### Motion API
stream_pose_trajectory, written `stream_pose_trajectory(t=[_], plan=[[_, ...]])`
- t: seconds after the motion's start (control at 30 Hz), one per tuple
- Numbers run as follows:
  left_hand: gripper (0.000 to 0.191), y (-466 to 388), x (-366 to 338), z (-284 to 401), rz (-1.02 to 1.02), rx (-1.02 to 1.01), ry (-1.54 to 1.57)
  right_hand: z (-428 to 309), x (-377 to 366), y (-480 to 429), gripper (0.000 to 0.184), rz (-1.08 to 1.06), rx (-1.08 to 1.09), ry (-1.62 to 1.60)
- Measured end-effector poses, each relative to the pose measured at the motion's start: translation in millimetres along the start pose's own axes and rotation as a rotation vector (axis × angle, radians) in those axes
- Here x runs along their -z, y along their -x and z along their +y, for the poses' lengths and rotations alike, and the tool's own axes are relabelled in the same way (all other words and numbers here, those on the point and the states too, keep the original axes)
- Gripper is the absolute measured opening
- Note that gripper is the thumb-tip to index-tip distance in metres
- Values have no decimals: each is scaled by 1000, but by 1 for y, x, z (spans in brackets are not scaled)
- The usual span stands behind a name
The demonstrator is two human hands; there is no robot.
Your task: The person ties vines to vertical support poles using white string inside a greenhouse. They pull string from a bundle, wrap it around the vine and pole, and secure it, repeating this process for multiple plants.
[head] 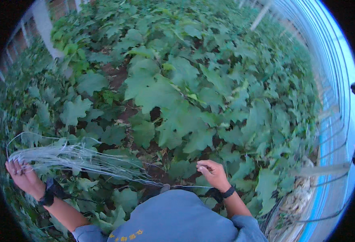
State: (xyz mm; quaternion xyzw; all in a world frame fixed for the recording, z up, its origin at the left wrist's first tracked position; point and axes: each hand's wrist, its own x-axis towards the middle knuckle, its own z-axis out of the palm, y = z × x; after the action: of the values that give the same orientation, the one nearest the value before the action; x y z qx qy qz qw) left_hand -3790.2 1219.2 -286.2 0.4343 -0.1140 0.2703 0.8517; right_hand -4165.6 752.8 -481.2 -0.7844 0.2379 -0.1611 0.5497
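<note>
At the far left my left hand (24, 175) grips one end of a bundle of thin white twine strands (74, 158). The strands fan out across the leaves and narrow towards the front of my shirt. One loose strand loops above the bundle. My right hand (212, 173) is raised over the foliage right of centre, thumb and fingers curled close together. Whether a fine strand lies between those fingertips is too small to tell. A single white strand passes just below it, near the wrist. Both wrists wear dark bands.
Dense broad-lobed plants (171, 90), apparently eggplants, surround me. Bare soil (117, 75) shows in a narrow gap left of centre. A pale post (44, 30) stands at upper left. On the right are a plastic-film greenhouse wall (335, 136) with curved ribs and a horizontal bar (323, 170).
</note>
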Motion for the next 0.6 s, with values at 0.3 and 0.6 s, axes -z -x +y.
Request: stream_pose_trajectory(t=[0.3,0.6], plan=[[18,80,-30,-39,240,592,-173,-39,-88,-131,18,-358,166,6],[8,42,-70,-216,151,820,55,-85,-136,-298,19,-473,402,-15]])
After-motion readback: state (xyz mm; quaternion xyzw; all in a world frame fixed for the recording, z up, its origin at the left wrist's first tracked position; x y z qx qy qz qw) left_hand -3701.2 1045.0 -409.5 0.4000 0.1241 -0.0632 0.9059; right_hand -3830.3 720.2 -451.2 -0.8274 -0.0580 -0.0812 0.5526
